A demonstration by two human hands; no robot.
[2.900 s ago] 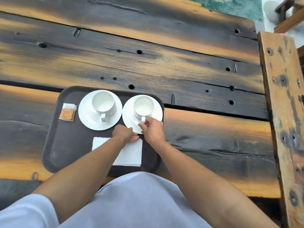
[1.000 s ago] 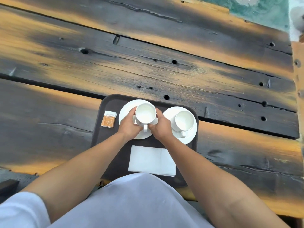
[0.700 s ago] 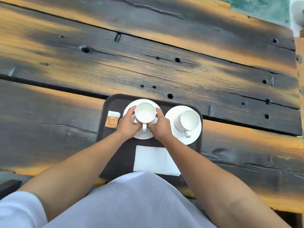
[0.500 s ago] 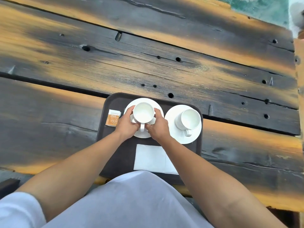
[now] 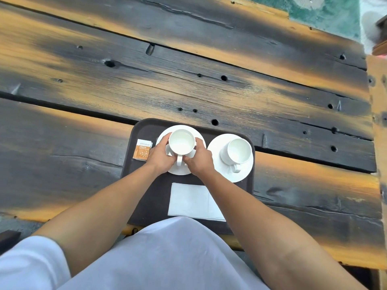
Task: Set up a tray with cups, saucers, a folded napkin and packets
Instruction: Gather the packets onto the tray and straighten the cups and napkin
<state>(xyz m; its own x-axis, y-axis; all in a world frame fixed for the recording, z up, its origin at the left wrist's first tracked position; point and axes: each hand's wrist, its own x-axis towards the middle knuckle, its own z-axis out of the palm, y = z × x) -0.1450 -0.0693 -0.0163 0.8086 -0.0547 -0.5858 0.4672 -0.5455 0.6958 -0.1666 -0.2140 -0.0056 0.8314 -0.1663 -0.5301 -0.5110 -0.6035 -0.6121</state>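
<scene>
White china on the dark tray [image 5: 142, 185] at the bench's [image 5: 188, 80] near edge: two cups [image 5: 181, 142] [image 5: 239, 150], two saucers [image 5: 180, 170] [image 5: 216, 163], one napkin [image 5: 188, 199], one packet stack [image 5: 142, 150] at the tray's left edge. Left hand [image 5: 161, 155] and right hand [image 5: 199, 160] curl around the left cup, partly covering its saucer.

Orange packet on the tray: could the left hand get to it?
Probably yes: the packet lies just beside the left hand, nothing between them, but that hand grips a cup and must let go first.

Left hand [image 5: 160, 156]: centre of frame, fingers curled round the left side of a white cup [image 5: 181, 142].
Right hand [image 5: 199, 160]: just beside the left hand, fingers curled round the cup's right side.
Left forearm [image 5: 100, 210]: bare, rising from lower left.
Right forearm [image 5: 251, 212]: bare, rising from lower right; the two converge at the wrists.
</scene>
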